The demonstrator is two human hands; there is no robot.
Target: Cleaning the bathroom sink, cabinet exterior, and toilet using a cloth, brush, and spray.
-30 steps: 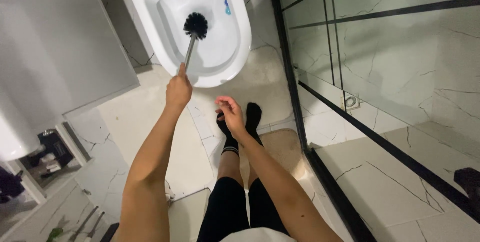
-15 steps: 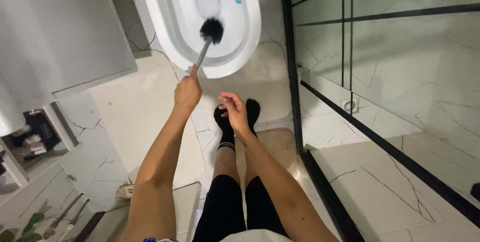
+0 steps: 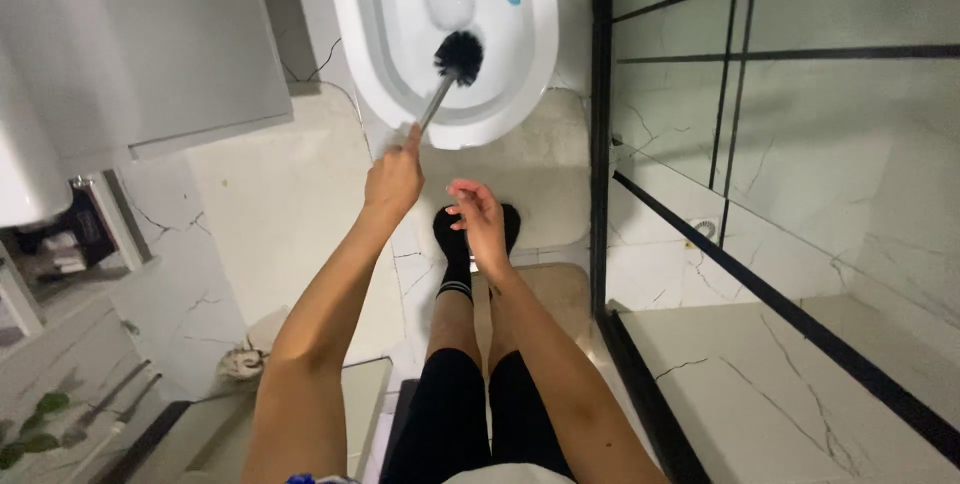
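Black toilet brush [image 3: 459, 56] in left hand [image 3: 393, 181], scrubbing bowl [image 3: 520, 94].

The person is wearing black leggings [image 3: 470, 414], black socks [image 3: 452, 244] with white stripes at the ankle, and going bare-armed.

Clearance around toilet bowl [image 3: 455, 94]
Glass partition [image 3: 780, 144] blocked its right side; cabinet [image 3: 150, 44] crowded its left; floor before it lay passable.

We've got a pale marble-tile floor [image 3: 280, 234] here — white toilet [image 3: 540, 44] standing on it, beige mat [image 3: 545, 184] right at its base.
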